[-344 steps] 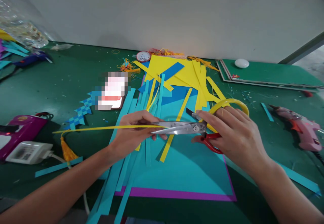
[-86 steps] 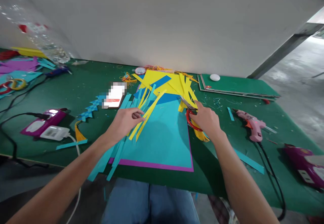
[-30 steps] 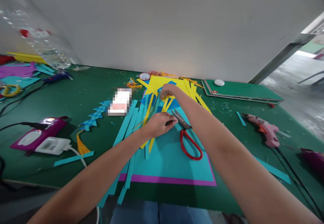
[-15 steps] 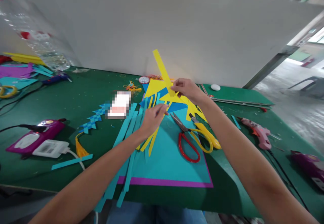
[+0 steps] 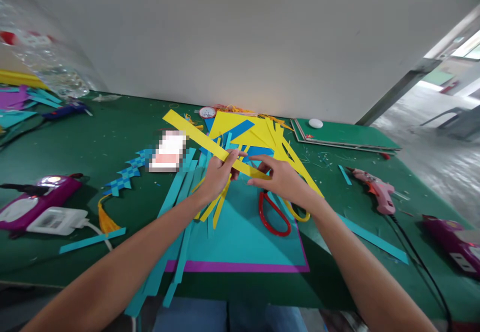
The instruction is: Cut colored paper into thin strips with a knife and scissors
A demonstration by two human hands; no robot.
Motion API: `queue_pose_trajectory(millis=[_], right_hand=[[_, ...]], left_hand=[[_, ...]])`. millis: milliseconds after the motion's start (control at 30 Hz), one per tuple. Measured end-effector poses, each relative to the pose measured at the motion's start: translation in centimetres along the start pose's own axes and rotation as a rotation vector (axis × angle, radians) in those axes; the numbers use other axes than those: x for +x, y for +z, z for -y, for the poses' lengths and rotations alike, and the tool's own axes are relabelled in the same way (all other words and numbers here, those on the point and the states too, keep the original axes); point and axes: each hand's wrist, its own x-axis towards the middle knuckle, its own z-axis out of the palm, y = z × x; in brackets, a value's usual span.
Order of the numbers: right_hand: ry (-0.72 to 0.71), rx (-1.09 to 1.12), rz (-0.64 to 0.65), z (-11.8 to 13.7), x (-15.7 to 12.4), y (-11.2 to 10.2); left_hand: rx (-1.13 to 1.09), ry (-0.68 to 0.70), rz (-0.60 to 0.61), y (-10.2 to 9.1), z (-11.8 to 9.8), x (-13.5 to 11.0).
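A long yellow paper strip (image 5: 195,134) slants over the paper pile. My left hand (image 5: 219,174) is closed on its middle between thumb and fingers. Around the strip's lower right end, my right hand (image 5: 281,174) is curved, with its thumb and fingers apart; I cannot tell whether they touch the strip. Scissors (image 5: 273,217) with one red and one yellow handle lie below the right hand, their blades hidden by it. Under both hands is a turquoise sheet (image 5: 247,247) with a purple edge. Narrow yellow strips (image 5: 215,209) and long turquoise strips (image 5: 183,242) lie beside the left hand.
Yellow sheets (image 5: 232,124) are piled behind. A blurred-out phone-like rectangle (image 5: 167,151), a woven blue paper piece (image 5: 129,174) with an orange tassel (image 5: 107,217) and a purple device (image 5: 50,197) are on the left. A pink glue gun (image 5: 375,187) with its cord lies right.
The yellow strip came down from a raised tilt to a flatter slant. My left hand now grips it, and the right hand moved down to its end. The view shifted slightly.
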Motion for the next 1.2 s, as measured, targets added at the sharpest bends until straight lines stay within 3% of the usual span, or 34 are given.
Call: queue_pose_trajectory(millis=[133, 333, 667, 967, 1200], right_hand=[[-0.083, -0.193, -0.091, 0.7, -1.1, 1.2], [-0.132, -0.155, -0.202, -0.6, -2.1, 1.3], [-0.201, -0.202, -0.211, -1.5, -2.3, 0.8], [-0.181, 0.027, -0.346, -1.1, -2.2, 1.4], [-0.334, 0.086, -0.510, -1.2, -2.0, 2.3]], left_hand=[[-0.041, -0.005, 0.013, 0.3, -0.1, -0.1], [-0.052, -0.010, 0.143, -0.1, -0.6, 0.1], [-0.024, 0.025, 0.142, 0.1, -0.2, 0.4], [-0.127, 0.035, 0.144, 0.4, 0.2, 0.4], [-0.207, 0.014, 0.146, 0.5, 0.2, 0.3]])
